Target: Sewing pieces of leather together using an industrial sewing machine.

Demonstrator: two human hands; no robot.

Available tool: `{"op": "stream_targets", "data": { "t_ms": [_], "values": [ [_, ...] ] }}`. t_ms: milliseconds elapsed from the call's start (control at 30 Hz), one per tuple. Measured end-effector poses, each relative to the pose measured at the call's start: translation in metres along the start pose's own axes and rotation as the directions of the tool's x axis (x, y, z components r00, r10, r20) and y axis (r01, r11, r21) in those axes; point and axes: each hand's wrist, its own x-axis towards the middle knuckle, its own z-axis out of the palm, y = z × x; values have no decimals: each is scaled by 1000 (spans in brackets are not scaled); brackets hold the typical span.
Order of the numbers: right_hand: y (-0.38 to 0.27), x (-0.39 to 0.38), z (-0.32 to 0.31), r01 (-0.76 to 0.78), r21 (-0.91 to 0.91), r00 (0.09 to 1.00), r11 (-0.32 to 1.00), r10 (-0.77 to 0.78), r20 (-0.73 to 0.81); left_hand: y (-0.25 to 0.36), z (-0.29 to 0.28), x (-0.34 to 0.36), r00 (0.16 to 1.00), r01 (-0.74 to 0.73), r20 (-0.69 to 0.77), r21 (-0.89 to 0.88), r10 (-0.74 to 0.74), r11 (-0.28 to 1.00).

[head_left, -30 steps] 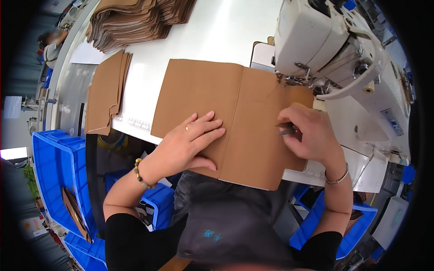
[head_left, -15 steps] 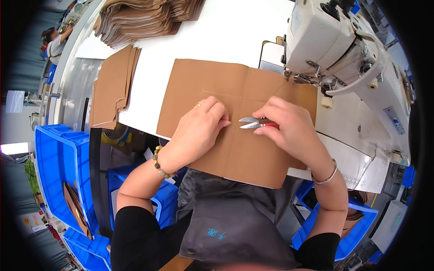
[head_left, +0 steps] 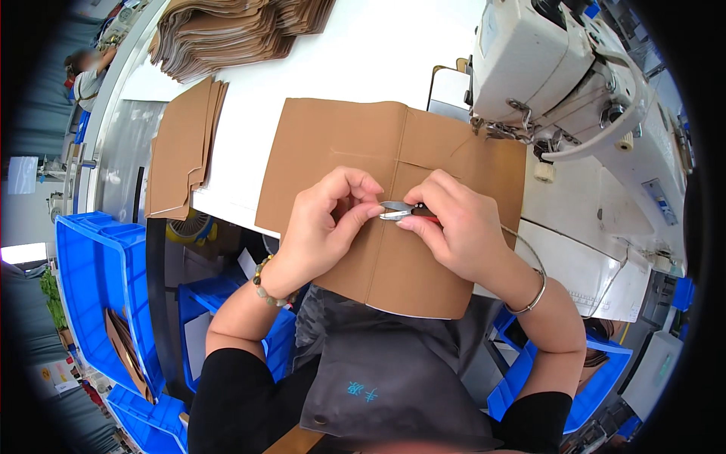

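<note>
A pair of small thread snips [head_left: 395,215] with red on its handle is gripped in my right hand [head_left: 463,227], blades toward the left. My left hand [head_left: 321,223] pinches thumb and fingertips together right at the blade tips; whatever is between them is too small to make out. Both hands are over a large brown leather-like panel [head_left: 325,132], spread on the table with a stitched seam running down it. Loose thread lies across the panel beyond my hands. The panel's near edge hangs over my dark apron [head_left: 393,371].
A white sewing machine [head_left: 529,68] stands at the right. Thick stacks of brown pieces [head_left: 219,38] lie at the far left of the white table [head_left: 370,45], with a smaller pile [head_left: 178,151] nearer. Blue bins [head_left: 102,265] stand below at the left and right.
The snips in my right hand have moved left, and their blades are closer together. My left thumb and fingertips have come to the blade tips. The panel has shifted slightly left.
</note>
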Motion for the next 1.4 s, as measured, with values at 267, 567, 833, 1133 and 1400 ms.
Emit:
{"op": "stream_targets", "data": {
  "t_ms": [267,567,833,1133,1400],
  "values": [
    [0,0,6,50,-32,997,998,-51,-54,-5,1,-3,997,71,20,-108,-70,992],
    [10,7,1,-109,28,986,994,112,-120,-29,-60,-57,909,58,-404,-120,-102,991],
    [10,10,2,-159,37,982,987,162,-95,-119,-123,-139,723,468,-606,76,-332,881],
    [3,12,6,-227,45,970,973,230,-81,-207,-126,-141,648,632,-645,158,-406,758],
    [6,11,6,-184,52,979,982,188,-84,-142,-125,-131,685,615,-399,-133,-610,777]
  ]
}}
